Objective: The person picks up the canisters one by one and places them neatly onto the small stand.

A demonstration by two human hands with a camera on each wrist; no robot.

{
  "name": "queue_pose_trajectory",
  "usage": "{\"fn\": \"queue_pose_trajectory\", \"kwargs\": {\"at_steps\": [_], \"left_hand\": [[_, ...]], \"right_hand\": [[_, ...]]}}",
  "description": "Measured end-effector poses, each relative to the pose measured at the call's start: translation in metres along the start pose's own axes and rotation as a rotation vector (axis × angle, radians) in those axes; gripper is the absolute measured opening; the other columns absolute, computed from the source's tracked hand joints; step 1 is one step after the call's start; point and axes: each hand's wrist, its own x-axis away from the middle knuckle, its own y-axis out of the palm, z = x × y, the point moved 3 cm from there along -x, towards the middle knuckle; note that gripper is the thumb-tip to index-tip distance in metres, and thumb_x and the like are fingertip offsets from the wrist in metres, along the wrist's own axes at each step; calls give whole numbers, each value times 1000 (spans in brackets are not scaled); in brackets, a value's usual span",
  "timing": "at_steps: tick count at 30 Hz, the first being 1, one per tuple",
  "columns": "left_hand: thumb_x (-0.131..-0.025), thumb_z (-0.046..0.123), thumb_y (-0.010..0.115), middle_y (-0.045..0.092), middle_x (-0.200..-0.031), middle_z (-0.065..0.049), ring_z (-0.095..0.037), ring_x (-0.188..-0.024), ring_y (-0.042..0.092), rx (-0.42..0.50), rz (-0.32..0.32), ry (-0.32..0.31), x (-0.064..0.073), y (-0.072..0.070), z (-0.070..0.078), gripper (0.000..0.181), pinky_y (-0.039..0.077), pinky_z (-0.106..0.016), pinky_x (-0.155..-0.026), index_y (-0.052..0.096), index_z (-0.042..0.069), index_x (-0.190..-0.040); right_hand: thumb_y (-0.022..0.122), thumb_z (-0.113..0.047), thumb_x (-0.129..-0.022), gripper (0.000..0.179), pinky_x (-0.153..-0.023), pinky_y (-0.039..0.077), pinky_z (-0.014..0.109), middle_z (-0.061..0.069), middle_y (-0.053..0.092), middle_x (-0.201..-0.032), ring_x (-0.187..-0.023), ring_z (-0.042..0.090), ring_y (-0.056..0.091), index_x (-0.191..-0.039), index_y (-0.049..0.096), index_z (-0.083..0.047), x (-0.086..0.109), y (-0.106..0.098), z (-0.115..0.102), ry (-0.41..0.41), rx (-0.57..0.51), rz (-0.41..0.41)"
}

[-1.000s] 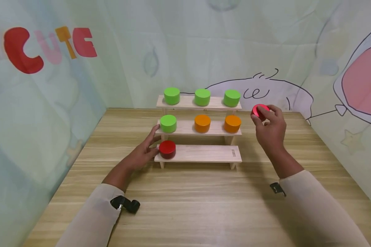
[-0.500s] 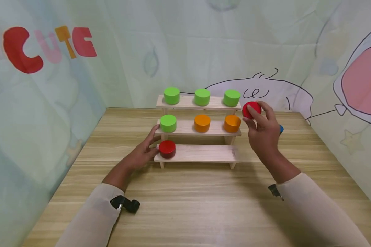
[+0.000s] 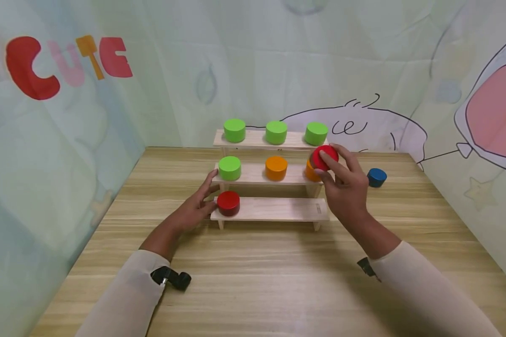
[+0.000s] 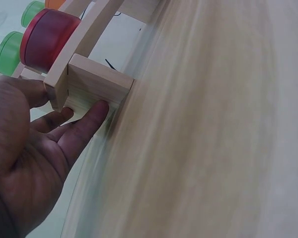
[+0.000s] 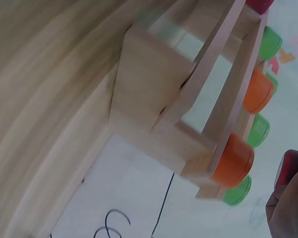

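Observation:
My right hand (image 3: 349, 191) pinches a red round block (image 3: 325, 156) between thumb and fingers, raised in front of the right end of a three-tier wooden stand (image 3: 274, 209). The held block overlaps an orange block (image 3: 310, 174) on the middle shelf in the head view. At the stand's left end rests my left hand (image 3: 189, 213), its fingers spread along the side; in the left wrist view a fingertip (image 4: 100, 110) lies against the leg. Close to its thumb, another red block (image 3: 228, 204) sits on the lowest shelf's left end.
Green blocks (image 3: 276, 132) stand along the top shelf. The middle shelf bears a green block (image 3: 229, 168) at left and another orange block (image 3: 276, 168) mid-shelf. A blue block (image 3: 376, 178) lies on the table (image 3: 253, 281) right of the stand. A printed curtain (image 3: 173, 70) backs the table.
My right hand has carried the red block leftward, from beside the stand to in front of the middle shelf's right end, uncovering the blue block. The left hand has stayed in place.

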Motion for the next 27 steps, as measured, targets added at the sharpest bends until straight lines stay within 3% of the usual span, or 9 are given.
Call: {"fn": "queue_pose_trajectory", "kwargs": {"at_steps": [2,4,8,11,14,18,21,27], "left_hand": [[-114,9,53,21,-181,-25,-59,-156,41,2,2,-6,0,0,0,93,54,-65,-111,-4,54,-172],[-114,9,53,21,-181,-25,-60,-156,41,3,2,-10,0,0,0,93,54,-65,-111,-4,55,-172],[-114,8,52,21,-181,-26,-60,-155,42,8,1,-11,0,0,0,93,55,-65,-110,-4,54,-172],[-114,8,51,21,-181,-26,-60,-154,44,15,0,-9,-1,-1,0,91,55,-65,-109,-3,54,-172],[-114,6,50,21,-180,-26,-60,-152,46,22,-4,-4,-1,-1,1,91,56,-65,-108,-3,52,-173],[-114,5,49,21,-180,-28,-61,-151,47,29,-10,11,-1,-1,2,91,57,-65,-108,-3,49,-174],[-114,6,49,21,-180,-27,-61,-151,48,33,-12,14,-1,-2,2,91,56,-66,-108,-3,49,-174],[-113,5,49,21,-180,-28,-60,-152,46,34,-9,16,-1,-2,1,91,57,-65,-107,-3,48,-174]], "right_hand": [[84,1,-91,47,-76,45,5,20,63,-152,-130,31,63,-137,76,-4,3,5,-4,31,-51,-21],[84,-1,-91,48,-70,43,8,18,63,-153,-128,28,62,-138,76,-5,6,10,-7,73,-93,-49],[83,-2,-92,49,-82,53,3,14,61,-155,-134,34,65,-140,73,-4,13,21,-14,185,-190,-107],[82,-1,-93,49,-89,59,10,16,60,-156,-138,40,65,-141,72,-4,16,27,-17,253,-260,-143],[82,-3,-94,49,-84,60,10,17,60,-156,-125,39,72,-142,72,-5,19,32,-21,287,-278,-178],[83,-7,-93,50,-69,56,10,14,62,-156,-93,27,73,-142,73,-10,23,37,-26,298,-251,-227],[84,-6,-93,48,-62,51,13,13,64,-155,-86,25,68,-140,75,-10,27,41,-29,291,-233,-271],[85,-5,-92,50,-73,59,14,13,65,-154,-124,36,71,-141,74,-12,34,49,-33,342,-261,-365]]}}
